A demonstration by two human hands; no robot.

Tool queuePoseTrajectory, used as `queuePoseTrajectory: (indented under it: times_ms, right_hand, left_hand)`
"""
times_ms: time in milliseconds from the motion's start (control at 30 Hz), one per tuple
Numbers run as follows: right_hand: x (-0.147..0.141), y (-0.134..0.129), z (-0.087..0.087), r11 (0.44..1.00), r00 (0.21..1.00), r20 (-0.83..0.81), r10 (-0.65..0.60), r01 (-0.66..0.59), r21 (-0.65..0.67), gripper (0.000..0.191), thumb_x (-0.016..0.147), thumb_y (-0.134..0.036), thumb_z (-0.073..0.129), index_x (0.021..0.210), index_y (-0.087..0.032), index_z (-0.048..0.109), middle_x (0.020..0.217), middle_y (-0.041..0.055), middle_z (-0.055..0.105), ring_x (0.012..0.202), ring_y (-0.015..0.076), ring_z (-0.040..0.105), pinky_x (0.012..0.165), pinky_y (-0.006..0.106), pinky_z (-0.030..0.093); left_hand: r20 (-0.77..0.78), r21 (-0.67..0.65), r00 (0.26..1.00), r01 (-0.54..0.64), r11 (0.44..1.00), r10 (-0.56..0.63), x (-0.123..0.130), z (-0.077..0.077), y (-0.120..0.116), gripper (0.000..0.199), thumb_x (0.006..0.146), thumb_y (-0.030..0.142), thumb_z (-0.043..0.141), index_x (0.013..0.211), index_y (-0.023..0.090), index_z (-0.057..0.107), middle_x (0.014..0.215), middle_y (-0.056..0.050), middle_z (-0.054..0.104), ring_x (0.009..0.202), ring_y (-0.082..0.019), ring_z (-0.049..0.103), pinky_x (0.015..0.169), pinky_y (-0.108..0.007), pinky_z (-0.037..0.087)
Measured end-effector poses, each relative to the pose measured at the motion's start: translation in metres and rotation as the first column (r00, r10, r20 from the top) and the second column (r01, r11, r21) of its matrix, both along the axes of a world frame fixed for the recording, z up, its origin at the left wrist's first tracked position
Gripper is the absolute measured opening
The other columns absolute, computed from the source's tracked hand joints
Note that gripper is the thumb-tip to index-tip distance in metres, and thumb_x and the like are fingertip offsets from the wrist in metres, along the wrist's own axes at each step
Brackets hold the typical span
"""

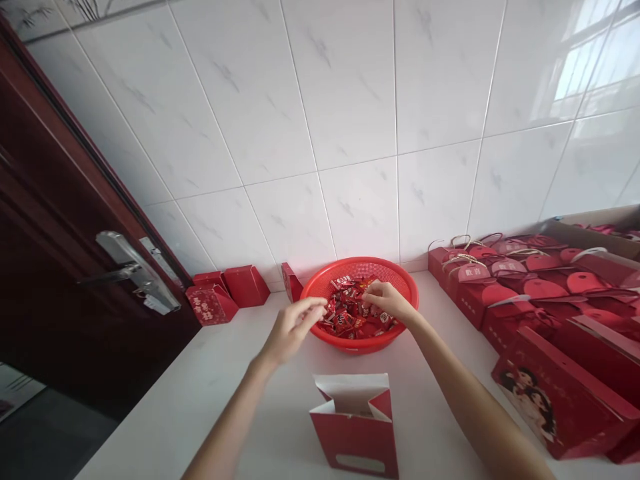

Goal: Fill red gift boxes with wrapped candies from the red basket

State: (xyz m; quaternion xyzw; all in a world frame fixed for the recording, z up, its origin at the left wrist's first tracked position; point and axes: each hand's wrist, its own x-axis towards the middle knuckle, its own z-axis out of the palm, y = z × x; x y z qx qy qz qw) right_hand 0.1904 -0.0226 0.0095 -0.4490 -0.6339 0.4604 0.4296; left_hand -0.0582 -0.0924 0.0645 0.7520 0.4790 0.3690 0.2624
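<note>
Leftmost, a dark door (65,220) with a metal handle (133,272) stands beside the table (240,400). Near the door, small red boxes (212,305) sit toward the wall (350,120), one leaning upright just left of the basket (350,346). The left hand (290,328) reaches over the basket's left rim, fingers bent toward the thumb; whether it pinches anything cannot be told. Wrapped sweets (344,321) lie inside the red basket, at the far middle. On the near side stands the open box (354,441), its mouth up. The right hand (387,298) hangs over the sweets, thumb and fingertips drawn together; a held sweet cannot be made out. Rightmost are rows of red gift boxes (565,393), with a carton (595,230) at the far right.
</note>
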Motion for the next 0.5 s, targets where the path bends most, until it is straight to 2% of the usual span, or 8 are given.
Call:
queuePoseTrajectory:
  times_ms: [67, 100, 133, 233, 333, 400, 433, 500]
  right_hand:
    - [0.001, 0.0, 0.0, 1.0, 1.0, 0.007, 0.007, -0.007, -0.004, 0.015, 0.078, -0.023, 0.061, 0.064, -0.016, 0.061, 0.064, 0.0028, 0.069, 0.052, 0.0117, 0.059, 0.048, 0.02, 0.044]
    - [0.001, 0.0, -0.001, 1.0, 1.0, 0.009, 0.004, -0.004, -0.003, 0.016, 0.078, -0.022, 0.061, 0.063, -0.016, 0.061, 0.064, 0.0027, 0.069, 0.052, 0.0112, 0.059, 0.048, 0.02, 0.044]
    - [0.001, 0.001, -0.001, 1.0, 1.0, 0.01, 0.002, -0.002, -0.002, 0.017, 0.078, -0.022, 0.061, 0.063, -0.016, 0.061, 0.064, 0.0025, 0.069, 0.052, 0.0109, 0.058, 0.049, 0.02, 0.045]
    - [0.002, 0.001, -0.001, 1.0, 1.0, 0.015, 0.001, -0.001, 0.001, 0.017, 0.079, -0.022, 0.062, 0.064, -0.016, 0.061, 0.063, 0.0018, 0.068, 0.052, 0.011, 0.058, 0.051, 0.021, 0.046]
    - [0.002, 0.001, 0.0, 1.0, 1.0, 0.025, 0.0, 0.0, 0.002, 0.017, 0.08, -0.021, 0.061, 0.064, -0.016, 0.062, 0.06, 0.0015, 0.066, 0.05, 0.0118, 0.058, 0.049, 0.022, 0.044]
    - [0.002, 0.0, 0.001, 1.0, 1.0, 0.031, -0.002, 0.002, 0.001, 0.018, 0.08, -0.021, 0.062, 0.063, -0.016, 0.062, 0.058, 0.0009, 0.064, 0.049, 0.0121, 0.057, 0.048, 0.022, 0.042]
    - [0.002, -0.001, 0.002, 1.0, 1.0, 0.031, -0.002, 0.002, 0.0, 0.018, 0.08, -0.02, 0.062, 0.062, -0.016, 0.062, 0.057, 0.0005, 0.063, 0.049, 0.0121, 0.057, 0.048, 0.022, 0.041]
    - [0.002, -0.001, 0.003, 1.0, 1.0, 0.027, -0.001, 0.001, -0.002, 0.018, 0.079, -0.018, 0.062, 0.061, -0.016, 0.061, 0.057, -0.0001, 0.062, 0.049, 0.0117, 0.057, 0.048, 0.021, 0.042]
  left_hand:
    - [-0.247, -0.051, 0.968, 0.028, 0.998, -0.04, 0.005, 0.007, 0.037, 0.039, 0.09, 0.045, 0.05, 0.112, 0.021, 0.071, 0.111, -0.008, 0.076, 0.1, -0.026, 0.069, 0.095, -0.038, 0.052]
    - [-0.387, -0.108, 0.919, 0.036, 0.994, -0.075, 0.009, 0.008, 0.054, 0.041, 0.091, 0.042, 0.046, 0.117, 0.021, 0.07, 0.117, -0.008, 0.074, 0.104, -0.025, 0.068, 0.097, -0.036, 0.051]
    - [-0.539, -0.183, 0.832, 0.036, 0.983, -0.131, 0.014, 0.006, 0.071, 0.043, 0.091, 0.042, 0.044, 0.122, 0.022, 0.067, 0.122, -0.008, 0.072, 0.108, -0.024, 0.067, 0.098, -0.034, 0.05]
    - [-0.659, -0.313, 0.716, 0.021, 0.95, -0.233, 0.032, -0.008, 0.105, 0.051, 0.071, 0.052, 0.07, 0.112, 0.022, 0.072, 0.11, -0.01, 0.076, 0.098, -0.028, 0.071, 0.087, -0.034, 0.054]
    - [-0.747, -0.359, 0.607, -0.022, 0.933, -0.273, 0.051, -0.029, 0.117, 0.08, 0.045, 0.052, 0.087, 0.118, 0.024, 0.069, 0.132, -0.016, 0.065, 0.104, -0.036, 0.068, 0.084, -0.04, 0.055]
    - [-0.803, -0.35, 0.523, -0.026, 0.936, -0.285, 0.061, -0.041, 0.118, 0.09, 0.04, 0.048, 0.09, 0.123, 0.024, 0.064, 0.142, -0.02, 0.055, 0.11, -0.041, 0.065, 0.084, -0.046, 0.055]
    - [-0.815, -0.342, 0.501, -0.009, 0.94, -0.292, 0.064, -0.045, 0.118, 0.087, 0.041, 0.044, 0.09, 0.122, 0.024, 0.064, 0.141, -0.02, 0.056, 0.111, -0.041, 0.064, 0.084, -0.047, 0.054]
    - [-0.799, -0.328, 0.517, 0.055, 0.943, -0.308, 0.065, -0.049, 0.117, 0.069, 0.046, 0.037, 0.089, 0.11, 0.023, 0.068, 0.127, -0.015, 0.065, 0.109, -0.038, 0.064, 0.085, -0.045, 0.054]
